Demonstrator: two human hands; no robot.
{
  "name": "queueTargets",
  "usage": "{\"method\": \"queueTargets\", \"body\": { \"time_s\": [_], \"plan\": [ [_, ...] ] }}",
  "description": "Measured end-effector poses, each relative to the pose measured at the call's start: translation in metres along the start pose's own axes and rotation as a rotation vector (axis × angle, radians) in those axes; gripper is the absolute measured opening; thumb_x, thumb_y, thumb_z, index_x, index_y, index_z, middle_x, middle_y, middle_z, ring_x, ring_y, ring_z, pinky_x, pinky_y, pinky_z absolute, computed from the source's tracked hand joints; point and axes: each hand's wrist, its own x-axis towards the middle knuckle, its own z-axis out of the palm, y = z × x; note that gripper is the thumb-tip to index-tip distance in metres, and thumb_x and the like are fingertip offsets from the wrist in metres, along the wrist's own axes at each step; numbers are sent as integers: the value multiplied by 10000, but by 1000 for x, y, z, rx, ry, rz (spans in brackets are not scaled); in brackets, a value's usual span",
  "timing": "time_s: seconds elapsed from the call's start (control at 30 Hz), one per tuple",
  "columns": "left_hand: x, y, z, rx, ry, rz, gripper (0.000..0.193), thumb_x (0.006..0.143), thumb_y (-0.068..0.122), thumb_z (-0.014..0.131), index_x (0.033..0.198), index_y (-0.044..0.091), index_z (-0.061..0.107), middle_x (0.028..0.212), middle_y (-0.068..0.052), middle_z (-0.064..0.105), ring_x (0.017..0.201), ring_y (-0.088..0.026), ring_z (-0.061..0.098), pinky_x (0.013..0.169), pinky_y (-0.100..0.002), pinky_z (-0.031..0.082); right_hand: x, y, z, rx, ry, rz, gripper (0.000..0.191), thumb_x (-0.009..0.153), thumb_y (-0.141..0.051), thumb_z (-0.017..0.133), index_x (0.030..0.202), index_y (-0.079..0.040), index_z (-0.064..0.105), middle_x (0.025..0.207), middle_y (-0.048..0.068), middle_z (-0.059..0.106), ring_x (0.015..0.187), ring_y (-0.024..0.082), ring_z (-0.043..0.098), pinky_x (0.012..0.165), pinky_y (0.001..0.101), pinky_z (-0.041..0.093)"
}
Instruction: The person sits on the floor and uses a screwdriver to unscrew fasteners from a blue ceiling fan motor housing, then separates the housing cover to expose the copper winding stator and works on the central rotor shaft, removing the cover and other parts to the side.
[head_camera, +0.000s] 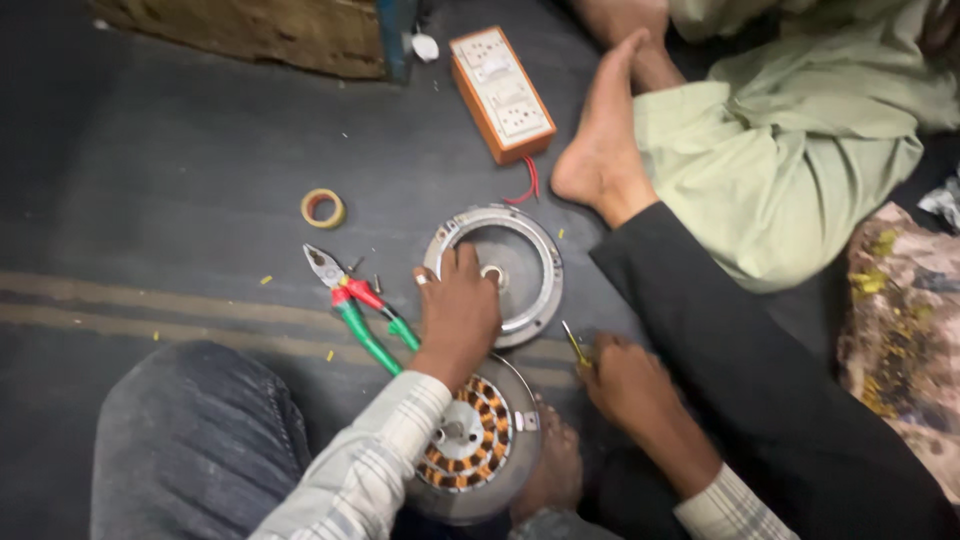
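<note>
My left hand (457, 318) lies on the near rim of a round metal motor cover (530, 250) on the floor, thumb outside the rim and fingers inside the dish. Under my left forearm sits a round stator (480, 440) with copper windings and a silver hub. My right hand (625, 385) is closed around a thin yellow-handled tool (574, 344), whose tip points up toward the cover's near edge. My plaid sleeves reach in from the bottom.
Pliers (355, 300) with red and green handles lie left of the cover, with a small tape roll (323, 208) beyond them. An orange socket box (500, 92) lies further back. Another person's bare foot (600, 150), black trouser leg and pale green clothing fill the right.
</note>
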Motion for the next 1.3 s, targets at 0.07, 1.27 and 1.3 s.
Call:
{"method": "queueTargets", "body": {
  "time_s": [0.07, 1.27, 1.3],
  "plan": [
    [5, -1, 7, -24, -62, -47, 183, 808, 101, 666, 965, 103, 760, 1133, -144, 576, 1154, -338, 499, 934, -673, 375, 2, -4, -4, -14, 147, -41, 311, 828, -261, 721, 1024, -32, 646, 1028, 237, 707, 886, 476, 691, 762, 568, 551],
    [-48, -28, -57, -2132, -428, -480, 803, 966, 660, 324, 1346, 20, 625, 1228, -165, 730, 1103, -242, 714, 967, -397, 561, -18, -105, -126, 1114, -226, -663, 1154, 735, -197, 949, 1646, -103, 246, 1658, 222, 314, 1299, 346, 557, 865, 428, 642],
    [-49, -27, -58, -2088, -493, -467, 865, 943, 703, 304, 1320, 3, 644, 1210, -169, 744, 1098, -236, 731, 962, -384, 575, -22, -101, -123, 957, -75, -747, 1131, 705, -232, 954, 1612, -93, 294, 1638, 231, 335, 1331, 362, 546, 884, 419, 617]
  ]
}}
